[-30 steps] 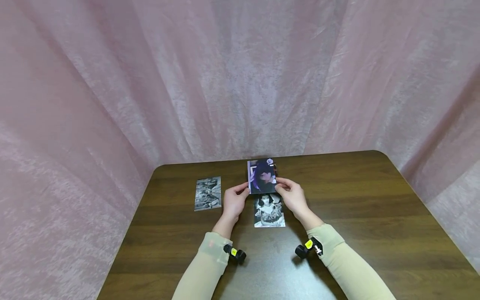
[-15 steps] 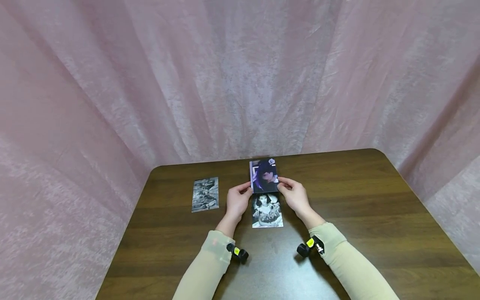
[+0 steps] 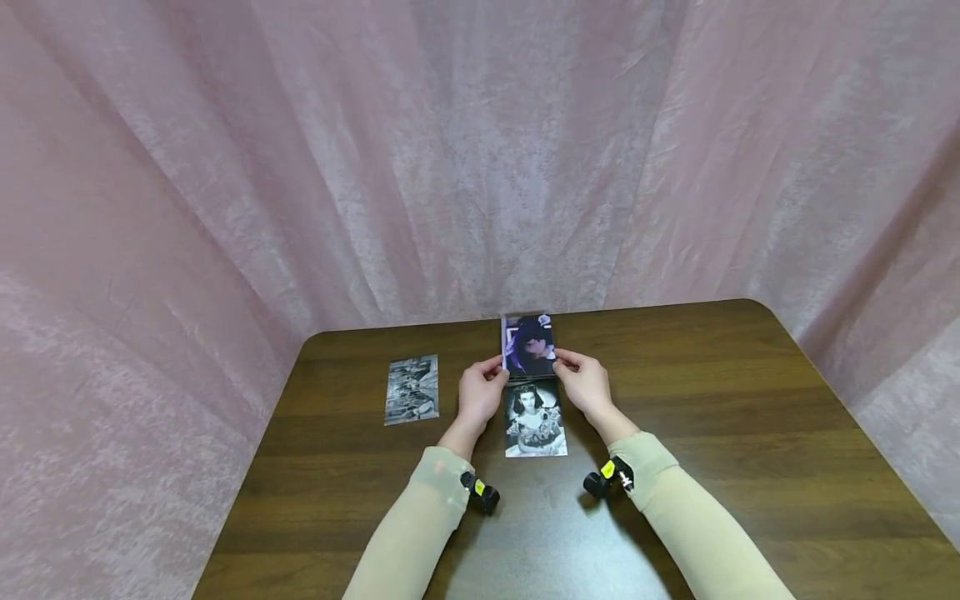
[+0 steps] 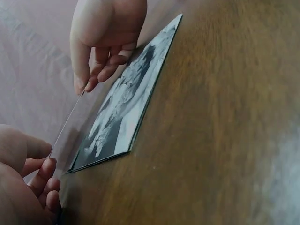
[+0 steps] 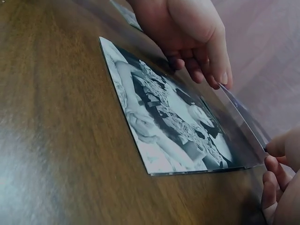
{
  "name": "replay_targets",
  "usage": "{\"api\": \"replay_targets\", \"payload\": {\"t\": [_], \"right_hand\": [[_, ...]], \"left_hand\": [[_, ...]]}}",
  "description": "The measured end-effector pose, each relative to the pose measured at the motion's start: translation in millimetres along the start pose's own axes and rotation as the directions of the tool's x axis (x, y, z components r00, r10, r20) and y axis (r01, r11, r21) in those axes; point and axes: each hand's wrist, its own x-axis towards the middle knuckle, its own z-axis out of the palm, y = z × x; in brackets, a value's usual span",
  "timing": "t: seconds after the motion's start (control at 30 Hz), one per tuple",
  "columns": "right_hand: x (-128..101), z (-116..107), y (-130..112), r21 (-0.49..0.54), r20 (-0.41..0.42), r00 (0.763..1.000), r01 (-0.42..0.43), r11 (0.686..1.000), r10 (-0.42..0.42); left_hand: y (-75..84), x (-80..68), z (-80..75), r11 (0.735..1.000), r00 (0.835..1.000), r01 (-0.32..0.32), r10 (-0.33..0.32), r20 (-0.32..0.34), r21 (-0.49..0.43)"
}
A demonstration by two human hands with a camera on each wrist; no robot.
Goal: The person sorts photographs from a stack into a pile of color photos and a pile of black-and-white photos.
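Clock directions run from the middle photo, head view. Photo handling about midway, my judgement: two black-and-white rectangular glossy photo prints lie flat, picture side up, while a third piece, the purple-and-dark rectangular photo card (image 3: pixel 528 346), is in hand, neither let go nor laid flat. So that card is the one part left unfinished, as far as visible.

Purple-and-dark card sits at 12 o'clock, by the far table edge, just beyond the middle photo (image 3: pixel 536 429); wrist views show it edge-on, slanted, near edge raised off the table. Left hand (image 3: pixel 480 387), at 10 o'clock, pinches its left side between thumb and fingers; right hand (image 3: pixel 587 385), at 2 o'clock, pinches the right side. Narrow grip both sides, nothing else held. Side photo (image 3: pixel 412 389) lies between 9 and 10 o'clock, well apart from the middle one, touched by neither hand.

Counts: purple-and-dark card, one seen, can't tell if another sits behind it; black-and-white photos, two, though the middle one's edge looks layered, so extra sheets possible; hands, two; small black wrist cameras with yellow labels (image 3: pixel 602 479), two; brown wood-grain table (image 3: pixel 750 417), one. Pink velvety curtain (image 3: pixel 480 167) behind, panels uncounted.
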Motion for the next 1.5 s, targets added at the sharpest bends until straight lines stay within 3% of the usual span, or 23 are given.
{"api": "replay_targets", "payload": {"t": [0.2, 0.5, 0.73, 0.9, 1.5], "right_hand": [[4.5, 5.0, -1.0, -0.077, -0.003, 1.0, -0.027, 0.997, 0.027], [10.5, 7.7, -1.9, -0.163, 0.031, 0.997, -0.059, 0.985, 0.065], [11.4, 6.8, -1.5, -0.22, 0.072, 0.992, -0.081, 0.972, 0.099], [10.6, 5.6, -0.3, -0.243, 0.061, 0.994, -0.073, 0.967, 0.09], [13.8, 4.1, 7.0, -0.298, 0.051, 0.998, -0.028, 0.954, 0.046]], "left_hand": [[-4.9, 5.2, 6.3, 1.0, 1.0, 0.003, -0.003, -0.017, -0.002], [-6.8, 7.1, 5.9, 0.986, 0.998, -0.051, 0.055, -0.019, 0.158], [-7.7, 5.9, 5.4, 0.977, 0.999, -0.036, 0.039, -0.011, 0.21], [-9.3, 7.1, 7.9, 0.958, 0.998, -0.055, 0.058, -0.004, 0.281], [-5.6, 11.7, 10.8, 0.941, 0.999, -0.033, 0.034, 0.003, 0.336]]}}
